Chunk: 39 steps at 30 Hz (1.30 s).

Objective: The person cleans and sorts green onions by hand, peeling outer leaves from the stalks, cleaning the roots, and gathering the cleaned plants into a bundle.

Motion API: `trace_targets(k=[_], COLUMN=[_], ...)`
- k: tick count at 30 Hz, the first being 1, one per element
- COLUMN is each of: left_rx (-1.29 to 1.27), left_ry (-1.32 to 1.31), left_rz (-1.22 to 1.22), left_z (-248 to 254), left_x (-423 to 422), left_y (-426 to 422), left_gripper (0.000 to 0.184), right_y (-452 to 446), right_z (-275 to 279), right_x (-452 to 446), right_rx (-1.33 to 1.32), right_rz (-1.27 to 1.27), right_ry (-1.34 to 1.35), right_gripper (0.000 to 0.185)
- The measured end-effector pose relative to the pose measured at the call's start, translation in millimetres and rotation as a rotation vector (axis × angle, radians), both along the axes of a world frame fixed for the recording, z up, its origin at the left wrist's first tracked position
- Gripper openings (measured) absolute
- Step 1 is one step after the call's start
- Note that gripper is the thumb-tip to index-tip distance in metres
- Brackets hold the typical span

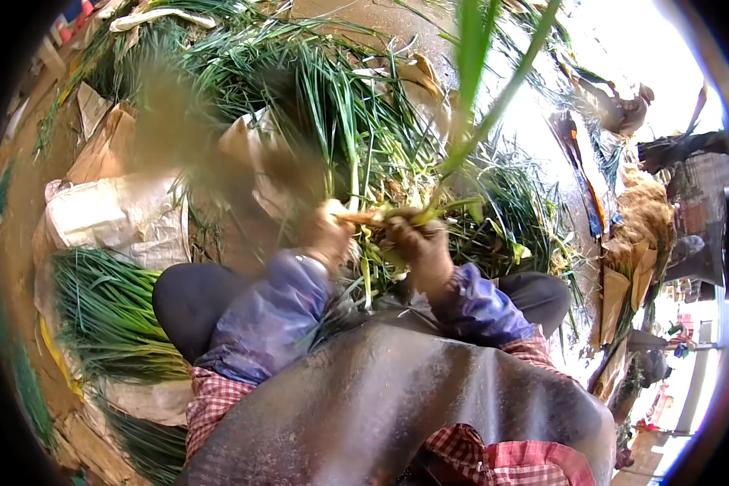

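slick apron [364, 397] up front, left hand [327, 236] and right hand [419, 245] pinching one green onion [460, 154] mid-frame! neat stack [105, 312], lower left, looks done; loose heap [332, 93], upper centre, looks left.

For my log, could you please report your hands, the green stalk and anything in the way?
Right hand closed on green stalk; left hand close by, grip blurred. Loose greens around both. Brown blur beyond left hand, unidentifiable.

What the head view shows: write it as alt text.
Left hand and right hand hold the pale base of a long-leaved green plant, with a heap of green plants beyond. A glossy brown sheet fills the foreground.
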<state>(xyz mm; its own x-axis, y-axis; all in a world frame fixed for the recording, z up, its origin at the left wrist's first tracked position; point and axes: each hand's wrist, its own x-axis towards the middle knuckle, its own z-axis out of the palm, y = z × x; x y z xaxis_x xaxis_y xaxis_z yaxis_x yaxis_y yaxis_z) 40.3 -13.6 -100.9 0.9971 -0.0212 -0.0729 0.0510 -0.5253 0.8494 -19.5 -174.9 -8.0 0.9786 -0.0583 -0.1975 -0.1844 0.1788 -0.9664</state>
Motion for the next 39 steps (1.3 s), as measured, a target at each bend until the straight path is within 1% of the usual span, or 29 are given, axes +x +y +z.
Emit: trace_targets(k=[1,2,3,4,5,6,7,8,9,11,13,15,17,19,20,21,23,24,25,27,28,29,31,33,34,36,37,38,39], left_rx=[-0.090,-0.566,-0.751,-0.915,-1.023,-1.130,-1.473,-1.552,-1.597,-1.582,-1.620,-1.585,-1.609,-1.546,-1.605,-1.715,-1.660,-1.671,-1.745,-1.701,-1.642,-1.722,-1.713,-1.538,-1.569,-1.590,-1.722,-1.749,-1.777], left_ry=[0.167,0.365,0.553,0.745,0.755,0.768,0.592,0.646,0.589,0.640,0.667,0.664,0.700,0.665,0.547,0.721,0.667,0.691,0.639,0.647,0.566,0.500,0.534,0.442,0.526,0.623,0.704,0.717,0.729], left_rz=[0.098,0.229,0.267,0.336,0.345,0.356,0.392,0.250,0.154,0.120,0.066,0.030,-0.021,0.174,0.244,-0.019,0.053,0.221,-0.145,-0.009,-0.089,-0.228,-0.145,-0.162,-0.158,-0.234,-0.199,-0.212,-0.228], left_z=[-23.6,-26.1,-26.8,-27.4,-27.6,-27.7,-31.3,-3.7,-2.2,-0.7,2.5,10.1,10.1,24.2,26.7,28.7,34.7,37.8,50.4,63.0,53.6,55.4,54.5,61.0,61.7,68.7,79.8,69.8,60.0], left_x=[12.2,15.8,21.7,28.1,30.4,32.6,20.8,10.0,2.6,-10.1,-20.7,-28.2,-32.6,-40.2,-41.1,-39.3,-39.8,-41.7,-42.9,-49.9,-50.7,-47.8,-46.6,-48.0,-46.6,-42.0,-41.0,-40.3,-39.1], left_y=[13.6,21.5,30.6,39.7,37.6,35.4,21.5,20.1,17.5,12.3,7.0,1.4,1.8,-2.6,-2.5,14.0,21.4,21.7,28.0,27.7,29.6,28.7,28.3,26.4,26.6,32.5,34.0,39.6,44.9], left_gripper=[0.008,0.008,0.009,0.011,0.014,0.016,0.018,0.020,0.023,0.023,0.023,0.024,0.019,0.013,0.010,0.008,0.007,0.018,0.034,0.049,0.047,0.033,0.022,0.026,0.033,0.055,0.048,0.045,0.042], right_y=[-6.1,-20.1,-41.8,-72.0,-104.8,-135.9,-165.6,-185.1,-193.5,-165.2,-114.1,-81.8,-47.9,-22.4,-6.9,4.2,11.1,14.1,19.0,13.1,12.4,11.0,22.6,38.4,41.8,40.3,40.0,46.0,37.3], right_z=[22.8,42.0,56.3,59.5,57.0,48.6,33.0,17.2,4.2,-10.0,-7.7,-18.4,-26.0,-64.2,-69.4,-71.9,-100.2,-108.4,-108.4,-153.3,-188.2,-232.9,-212.0,-202.6,-228.8,-269.4,-285.3,-266.2,-244.3], right_x=[-1.6,-1.0,-0.2,0.5,0.0,-8.6,-22.8,-35.2,-44.9,-40.8,-26.2,5.5,26.4,38.0,44.7,52.6,73.2,79.2,84.0,105.4,112.9,121.6,117.8,120.3,129.3,151.6,164.1,170.6,170.6], right_rx=[-0.017,-0.013,-0.003,0.010,0.026,0.029,-0.132,-0.290,-0.136,-0.352,-0.357,-0.236,-0.079,-0.109,-0.050,0.010,0.271,0.332,0.393,0.281,0.102,-0.076,-0.746,-1.064,-1.140,-1.069,-0.996,-0.917,-1.018], right_rz=[-0.095,-0.206,-0.326,-0.515,-0.708,-0.718,-0.569,-0.411,-0.333,-0.163,-0.043,0.095,0.375,0.526,0.516,0.504,0.346,0.287,0.225,0.195,0.208,0.219,0.386,0.540,0.628,0.749,0.867,0.982,0.894], right_ry=[-0.037,-0.206,-0.378,-0.335,-0.296,-0.307,-0.216,-0.120,0.120,0.354,0.191,0.086,0.159,0.062,0.096,0.129,0.326,0.290,0.254,0.327,0.293,0.257,0.357,0.434,0.497,0.614,0.728,0.841,0.757], right_gripper=[0.013,0.014,0.015,0.016,0.017,0.017,0.014,0.011,0.018,0.041,0.062,0.066,0.067,0.060,0.056,0.055,0.059,0.063,0.066,0.069,0.068,0.067,0.070,0.069,0.072,0.071,0.070,0.069,0.066])
